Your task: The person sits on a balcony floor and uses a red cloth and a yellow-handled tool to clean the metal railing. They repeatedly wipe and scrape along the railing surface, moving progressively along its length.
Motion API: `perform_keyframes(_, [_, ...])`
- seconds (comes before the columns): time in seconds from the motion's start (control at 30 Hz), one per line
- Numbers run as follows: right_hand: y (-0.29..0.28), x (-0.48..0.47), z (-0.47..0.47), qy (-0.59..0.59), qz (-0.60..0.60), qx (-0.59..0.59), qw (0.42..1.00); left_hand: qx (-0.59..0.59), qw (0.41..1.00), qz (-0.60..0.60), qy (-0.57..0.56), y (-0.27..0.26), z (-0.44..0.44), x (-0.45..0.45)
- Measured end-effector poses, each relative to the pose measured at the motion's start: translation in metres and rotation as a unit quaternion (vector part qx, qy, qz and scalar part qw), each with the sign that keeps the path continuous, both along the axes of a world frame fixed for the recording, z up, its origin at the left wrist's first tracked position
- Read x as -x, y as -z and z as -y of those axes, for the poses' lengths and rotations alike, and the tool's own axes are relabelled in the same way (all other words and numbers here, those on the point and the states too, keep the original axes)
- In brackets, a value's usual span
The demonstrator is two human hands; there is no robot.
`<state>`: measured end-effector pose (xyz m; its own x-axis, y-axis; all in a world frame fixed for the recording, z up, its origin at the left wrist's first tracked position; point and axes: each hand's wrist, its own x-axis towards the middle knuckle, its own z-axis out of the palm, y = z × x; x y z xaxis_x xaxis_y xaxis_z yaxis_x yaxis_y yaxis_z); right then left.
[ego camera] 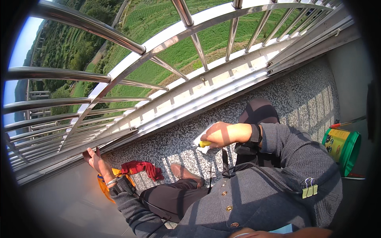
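My right hand (216, 134) is closed around the yellow handle (204, 144) of a small tool, perhaps a screwdriver. Its thin metal tip points left, and a crumpled white cloth or paper (205, 149) is bunched in the same hand. Over at the left, my left hand (96, 162) reaches to the metal window frame (70, 153), fingers spread at its edge. A dark red cloth (143, 169) lies on the speckled stone sill (184, 128), below and right of that hand. Partly hidden behind my left wrist is an orange-yellow object (102, 186).
Shiny metal railings (160, 49) curve outside the window track (205, 98), with green fields beyond. A green bucket (346, 151) lies tipped at right; a red-handled tool (336, 125) is beside it. My bent knee (259, 110) and brown shoe (186, 173) occupy the sill.
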<state>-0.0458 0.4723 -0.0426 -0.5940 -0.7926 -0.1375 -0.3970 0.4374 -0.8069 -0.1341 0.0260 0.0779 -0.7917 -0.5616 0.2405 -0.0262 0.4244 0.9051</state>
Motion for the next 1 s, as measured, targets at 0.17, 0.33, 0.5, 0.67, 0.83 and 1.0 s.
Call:
perform_keyframes(0.17, [0.000, 0.005, -0.008, -0.046, 0.048, -0.017, 0.998, -0.006, 1.000, 0.007, -0.011, 0.000, -0.017, 0.001])
perform_keyframes(0.33, [0.003, 0.013, -0.016, -0.079, 0.047, -0.043, 0.995, -0.006, 1.000, 0.006, 0.021, 0.009, -0.057, -0.010])
perform_keyframes(0.5, [0.013, 0.024, -0.010, -0.131, 0.076, -0.074, 0.986, 0.080, 0.996, 0.010, 0.034, 0.012, -0.117, -0.019])
perform_keyframes(0.67, [0.026, 0.029, -0.002, -0.136, 0.038, -0.006, 0.990, 0.117, 0.990, -0.051, 0.056, 0.015, -0.206, -0.029])
perform_keyframes(0.83, [0.036, 0.036, 0.005, -0.166, 0.047, -0.006, 0.985, 0.144, 0.982, -0.076, 0.099, 0.013, -0.277, -0.041])
perform_keyframes(1.0, [0.033, 0.031, -0.004, -0.209, -0.931, -0.278, 0.115, 0.146, 0.971, -0.109, 0.158, 0.014, -0.340, -0.055])
